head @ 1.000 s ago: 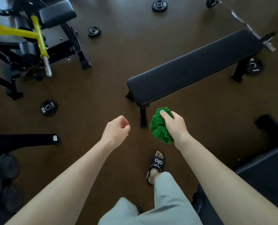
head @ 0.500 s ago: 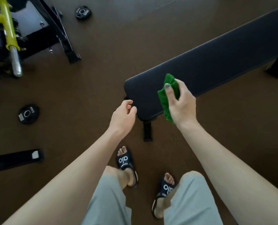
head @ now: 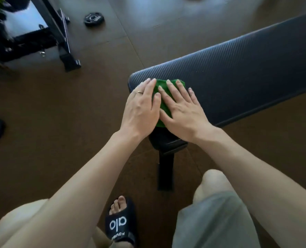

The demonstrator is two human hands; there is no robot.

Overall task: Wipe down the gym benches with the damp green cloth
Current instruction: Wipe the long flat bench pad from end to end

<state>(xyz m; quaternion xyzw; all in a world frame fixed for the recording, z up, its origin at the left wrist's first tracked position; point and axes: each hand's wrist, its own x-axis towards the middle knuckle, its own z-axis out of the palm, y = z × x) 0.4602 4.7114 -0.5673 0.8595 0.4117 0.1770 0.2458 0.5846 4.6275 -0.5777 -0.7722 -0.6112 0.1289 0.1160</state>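
**Cloth down at bench end; wiping stroke not yet run**

The cloth (head: 162,90) lies flat on the near end of the bench (head: 238,77), close to its rounded corner. Both hands press on it with fingers straight and spread. The right hand (head: 181,111) covers most of the cloth, palm down, gripping nothing. The left hand (head: 142,106) lies beside it, fingers flat, overlapping the cloth's left edge and resting partly on the pad; a ring shows on one finger. Only strips of green show between and beyond the fingers.

Assessment: the step in hand is the start of the wipe on this bench. The cloth appears to be spread and seated under the palms, and the long pad beyond it, running up and to the right, looks untouched.

Next move, as judged: hold downward pressure and push the cloth along the pad's length, away from the near end, covering the full width. The ribbed upholstery may drag and bunch the cloth, so flat palms should stay over it.

Also noted: a plate (head: 94,18) on the floor, and a second frame (head: 59,33) at upper left.
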